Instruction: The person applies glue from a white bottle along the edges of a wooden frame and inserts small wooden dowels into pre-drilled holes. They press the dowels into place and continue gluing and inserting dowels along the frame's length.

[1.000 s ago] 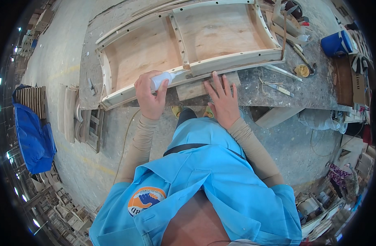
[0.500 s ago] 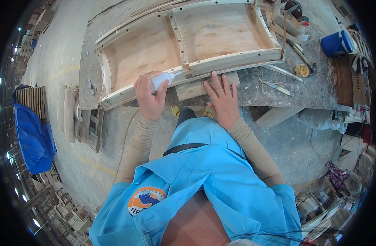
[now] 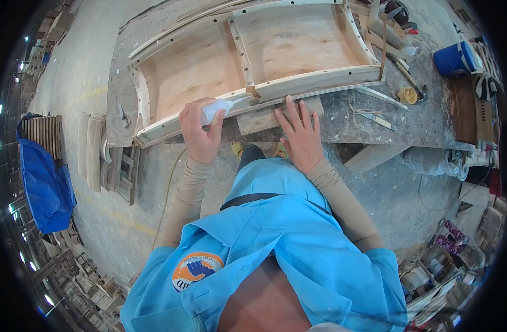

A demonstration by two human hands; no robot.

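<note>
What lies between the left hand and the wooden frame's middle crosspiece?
In the head view, a white bottle, held by the left hand, its nozzle toward the middle crosspiece.

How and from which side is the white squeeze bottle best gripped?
Probably by the thick body of the white squeeze bottle, coming from the left, as the left hand holds it. Its thin nozzle points right, toward where the divider meets the wooden front rail, so reaching in from the right would likely foul the tip.
</note>
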